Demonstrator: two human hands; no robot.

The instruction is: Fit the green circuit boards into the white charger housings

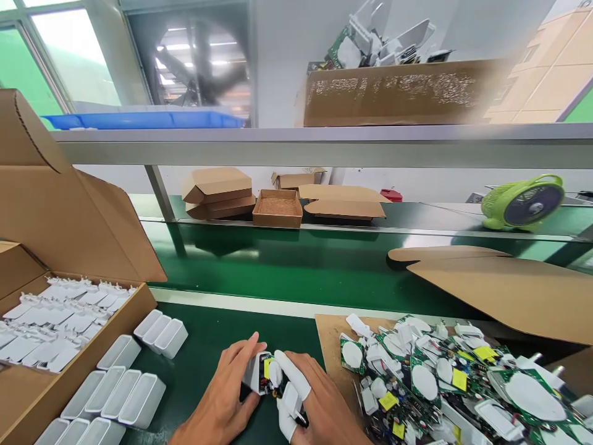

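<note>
Low in the middle of the view, my left hand (pixel 225 392) grips a white plastic housing (pixel 254 373) between thumb and fingers. My right hand (pixel 319 395), with white coverings on some fingertips, holds a small electronic assembly (pixel 274 372) against the housing's open end. The assembly has a yellow piece, a white round part and dark components. Part of it is hidden by the fingers. Both hands are just above the dark green work surface (pixel 208 327).
An open carton (pixel 139 303) of white parts stands left, beside rows of white plastic cases (pixel 125 395). Circuit assemblies (pixel 424 383) are heaped on cardboard at right. Behind are a green belt (pixel 278 266), small boxes (pixel 277 210), a green fan (pixel 523 203) and an overhead shelf (pixel 278 148).
</note>
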